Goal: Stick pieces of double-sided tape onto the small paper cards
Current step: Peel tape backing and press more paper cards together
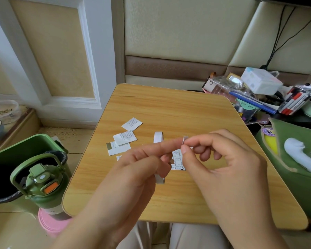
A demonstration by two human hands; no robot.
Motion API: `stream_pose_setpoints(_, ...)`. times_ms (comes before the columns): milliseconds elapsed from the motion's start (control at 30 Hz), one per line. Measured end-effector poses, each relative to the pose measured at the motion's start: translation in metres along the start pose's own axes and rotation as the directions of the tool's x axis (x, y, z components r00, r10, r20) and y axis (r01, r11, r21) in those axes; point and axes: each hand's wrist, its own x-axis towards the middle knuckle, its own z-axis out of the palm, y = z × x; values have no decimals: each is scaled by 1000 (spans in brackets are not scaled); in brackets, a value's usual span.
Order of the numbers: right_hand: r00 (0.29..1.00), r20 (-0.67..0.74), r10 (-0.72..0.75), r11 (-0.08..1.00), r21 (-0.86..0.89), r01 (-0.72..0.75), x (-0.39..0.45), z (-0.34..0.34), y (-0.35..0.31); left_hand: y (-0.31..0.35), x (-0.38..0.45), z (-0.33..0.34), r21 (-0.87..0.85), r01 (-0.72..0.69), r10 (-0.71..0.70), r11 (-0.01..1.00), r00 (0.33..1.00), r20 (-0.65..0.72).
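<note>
A small piece of double-sided tape is pinched between the two hands above a wooden worktop, seen from a head-worn camera. The left hand is raised with its fingers extended toward the tape piece, while a strip of tape backing is seen hanging below that hand, and a white loop of tape is seen just behind it. The right hand is closed at thumb and forefinger on the tape piece, the remaining fingers curled loosely beneath. Whether the left fingertips are gripping the tape or only touching it cannot be told. A printed paper card is seen under the meeting point of the hands; whether it is held or resting on the worktop cannot be told. Further small paper cards are laid in a loose cluster on the worktop to the left, one set slightly apart toward the far edge. A green bottle and a green bin are stood on the floor at left. A cluttered heap of stationery is piled at right, near a green pouch.
</note>
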Motion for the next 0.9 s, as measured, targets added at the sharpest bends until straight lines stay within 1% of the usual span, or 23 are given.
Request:
stream_pose_setpoints(100, 1000, -10, 0, 999, -45, 0, 0, 1, -1, 1, -2, 2, 43, -7, 9, 999, 1000, -25)
stream_pose_setpoints(200, 1000, 4, 14, 997, -72, -14, 0, 1, -1, 2, -3, 3, 140, -35, 41, 990, 998, -47)
stream_pose_setpoints(333, 998, 47, 50, 999, -9, -49, 2, -1, 0, 2, -3, 3, 169, -37, 52, 985, 995, -87)
stream_pose_setpoints(500, 995, 49, 83, 996, 6, -84, 3, 1, 1, 1, -3, 4, 178, -32, 54, 984, 991, -121)
stream_pose_setpoints(733, 965, 51, 256, 961, 92, -260, 2, 4, -5, 0, -2, 10, 290, -77, 124, 954, 982, -146)
stream_pose_setpoints(833, 947, 83, 312, 936, 143, -321, 2, 4, -6, 0, -2, 9, 284, -72, 117, 956, 983, -145)
stream_pose_setpoints(900, 938, 111, 328, 922, 176, -344, 3, 2, -6, 0, -1, 7, 246, -61, 97, 967, 985, -140)
